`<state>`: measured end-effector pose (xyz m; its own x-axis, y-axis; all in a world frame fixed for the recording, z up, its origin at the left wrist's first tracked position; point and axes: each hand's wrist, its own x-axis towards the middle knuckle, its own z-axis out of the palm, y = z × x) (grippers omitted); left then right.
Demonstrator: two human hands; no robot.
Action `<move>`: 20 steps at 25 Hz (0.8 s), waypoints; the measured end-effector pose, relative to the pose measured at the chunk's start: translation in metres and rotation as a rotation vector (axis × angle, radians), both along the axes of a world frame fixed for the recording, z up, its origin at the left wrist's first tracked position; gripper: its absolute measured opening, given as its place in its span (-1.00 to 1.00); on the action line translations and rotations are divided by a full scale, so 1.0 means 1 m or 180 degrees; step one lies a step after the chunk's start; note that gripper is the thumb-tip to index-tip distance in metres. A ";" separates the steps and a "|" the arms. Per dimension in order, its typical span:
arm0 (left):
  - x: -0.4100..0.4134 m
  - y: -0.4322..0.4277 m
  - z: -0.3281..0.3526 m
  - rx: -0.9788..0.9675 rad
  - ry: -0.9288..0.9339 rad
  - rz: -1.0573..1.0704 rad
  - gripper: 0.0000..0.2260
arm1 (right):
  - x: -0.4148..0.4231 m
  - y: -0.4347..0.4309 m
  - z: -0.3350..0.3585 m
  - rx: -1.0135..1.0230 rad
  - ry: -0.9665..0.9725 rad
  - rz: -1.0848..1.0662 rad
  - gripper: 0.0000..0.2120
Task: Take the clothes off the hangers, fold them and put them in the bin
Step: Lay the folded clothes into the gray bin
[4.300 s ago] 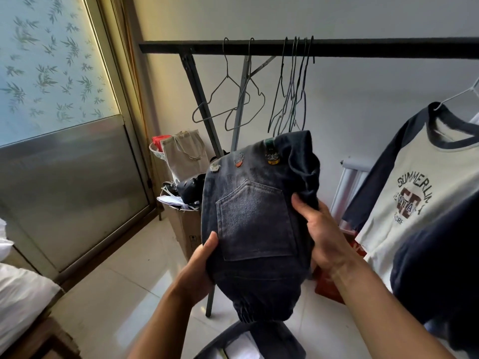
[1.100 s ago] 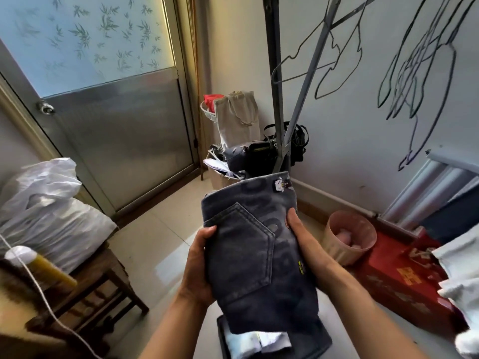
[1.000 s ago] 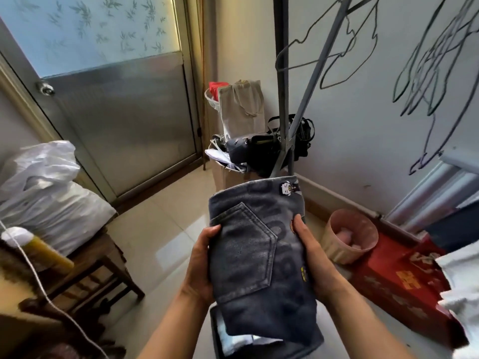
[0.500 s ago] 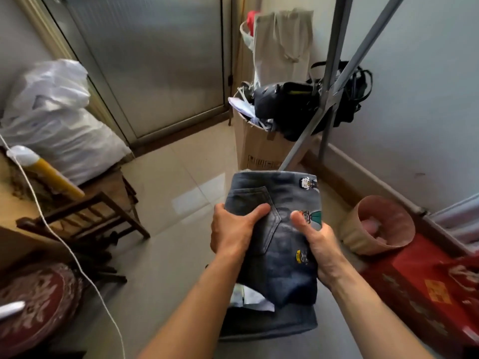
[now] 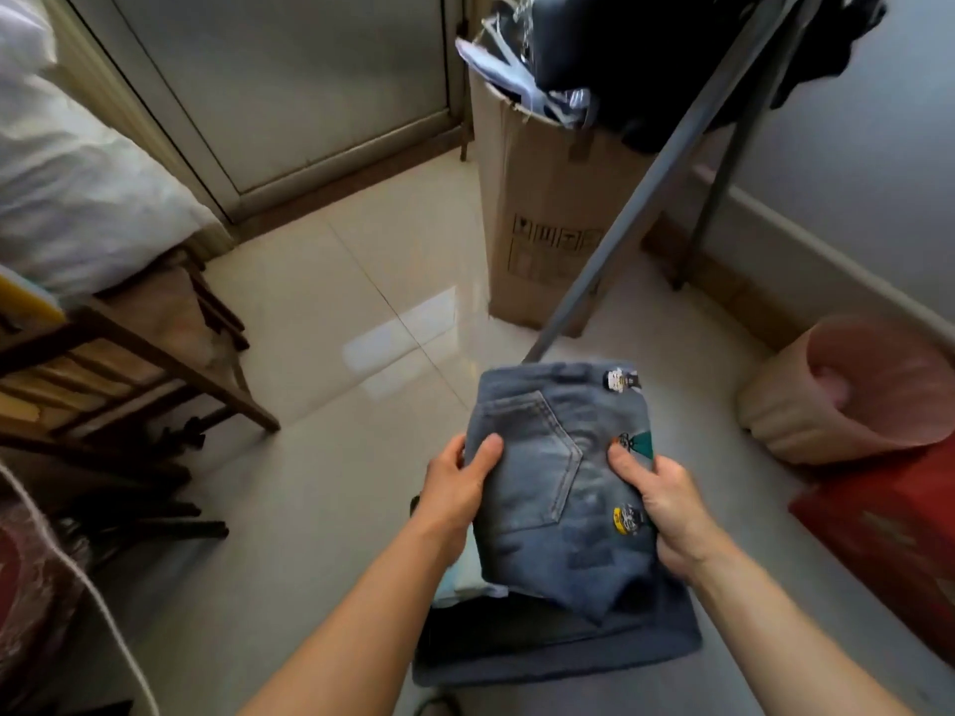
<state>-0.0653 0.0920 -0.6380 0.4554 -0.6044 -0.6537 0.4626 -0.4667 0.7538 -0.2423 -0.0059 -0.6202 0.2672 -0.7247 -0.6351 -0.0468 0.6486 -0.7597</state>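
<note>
A folded pair of grey-blue jeans (image 5: 560,478) with small cartoon badges on it is held flat between both hands, back pocket facing up. My left hand (image 5: 457,490) grips its left edge, thumb on top. My right hand (image 5: 664,501) grips the right edge, thumb pressing near a badge. Directly beneath the jeans sits a dark fabric bin (image 5: 558,648) on the floor, with a pale folded garment (image 5: 462,581) showing inside at its left. The jeans hover just above the bin's contents. No hangers are in view.
A tall cardboard box (image 5: 542,209) stuffed with bags stands ahead, with a slanted grey rack leg (image 5: 620,240) in front of it. A pink waste basket (image 5: 868,390) and a red box (image 5: 889,534) sit at the right. A wooden chair (image 5: 129,364) with white bags stands at the left.
The jeans were folded smaller and lowered from chest height down over the bin. My view tilted from the rack down to the floor. Both hands kept their hold.
</note>
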 end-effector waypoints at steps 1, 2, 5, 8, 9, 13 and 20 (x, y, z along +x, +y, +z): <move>-0.006 0.008 -0.032 0.0129 0.0126 -0.0070 -0.81 | -0.008 0.006 -0.030 0.0124 0.0079 -0.0007 -0.84; -0.011 0.015 -0.061 0.0267 0.0172 -0.0094 -0.78 | -0.015 0.011 -0.060 0.0244 0.0128 -0.0031 -0.84; -0.028 0.027 -0.124 0.0748 0.0033 -0.0008 -0.72 | -0.033 0.023 -0.136 0.0541 0.0262 -0.0065 -0.83; -0.040 0.031 -0.170 0.0950 -0.0098 -0.0106 -0.79 | -0.048 0.025 -0.191 0.0815 0.0370 -0.0074 -0.85; -0.045 0.033 -0.189 0.0977 -0.0103 -0.0223 -0.77 | -0.053 0.025 -0.210 0.0893 0.0428 -0.0081 -0.86; -0.064 0.037 -0.250 0.1143 -0.0003 -0.0397 -0.71 | -0.068 0.015 -0.267 0.1122 0.0698 -0.0041 -0.84; -0.069 0.023 -0.305 0.1222 0.0030 -0.0319 -0.76 | -0.063 -0.009 -0.335 0.1067 0.0819 0.0222 -0.85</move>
